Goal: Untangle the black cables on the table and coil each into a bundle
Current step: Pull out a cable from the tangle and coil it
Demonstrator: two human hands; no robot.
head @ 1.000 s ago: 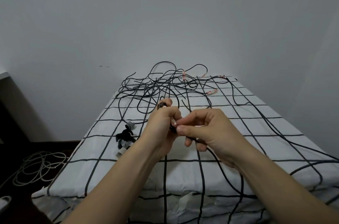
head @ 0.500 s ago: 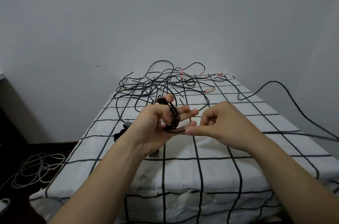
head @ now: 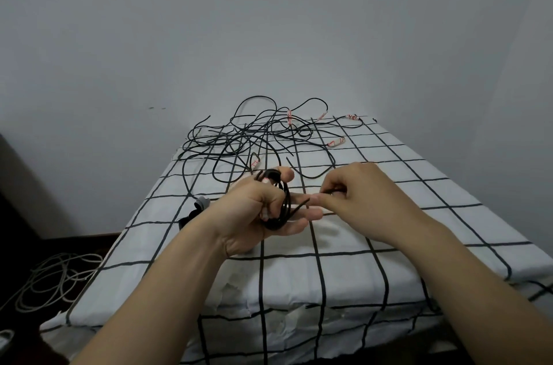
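Observation:
A coil of black cable (head: 282,203) is wound round the fingers of my left hand (head: 257,212), held above the middle of the table (head: 419,215). My right hand (head: 362,200) is just to its right, thumb and forefinger pinched on that cable's loose end, which pokes out near my left fingertips. A tangle of black cables (head: 248,143) with white, red-marked end tags lies at the table's far side. Both hands hover above the white cloth with the black grid.
Some small grey and black pieces (head: 197,209) lie on the cloth left of my left wrist, partly hidden. A pale cable pile (head: 57,278) lies on the dark floor at the left. A grey wall stands close behind the table.
The long stretch of cable that trailed off to the right is gone; it is now wound on my left hand. My right hand now pinches only the short end.

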